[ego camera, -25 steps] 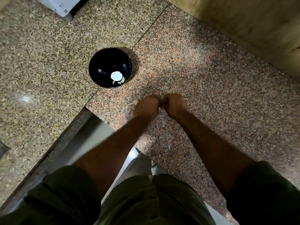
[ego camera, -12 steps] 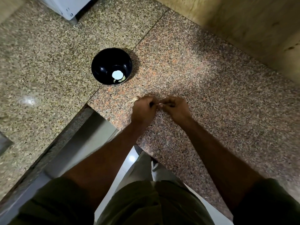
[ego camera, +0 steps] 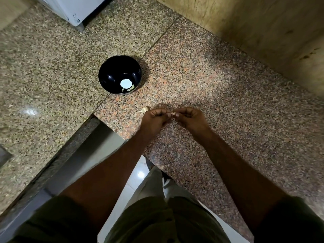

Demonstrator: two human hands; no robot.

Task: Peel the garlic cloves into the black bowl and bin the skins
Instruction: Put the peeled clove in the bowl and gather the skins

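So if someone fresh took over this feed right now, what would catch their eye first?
Both hands meet over the reddish granite counter, the left hand and right hand pinching a small garlic clove between their fingertips. Up-left sits the black bowl with pale peeled garlic at its bottom, and a skin scrap lies beside the left hand.

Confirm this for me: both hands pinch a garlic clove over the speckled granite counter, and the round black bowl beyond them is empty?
Not quite. In the head view the round black bowl is not empty: pale peeled pieces lie at its bottom. The rest holds: left hand and right hand pinch the garlic clove over the speckled granite counter.
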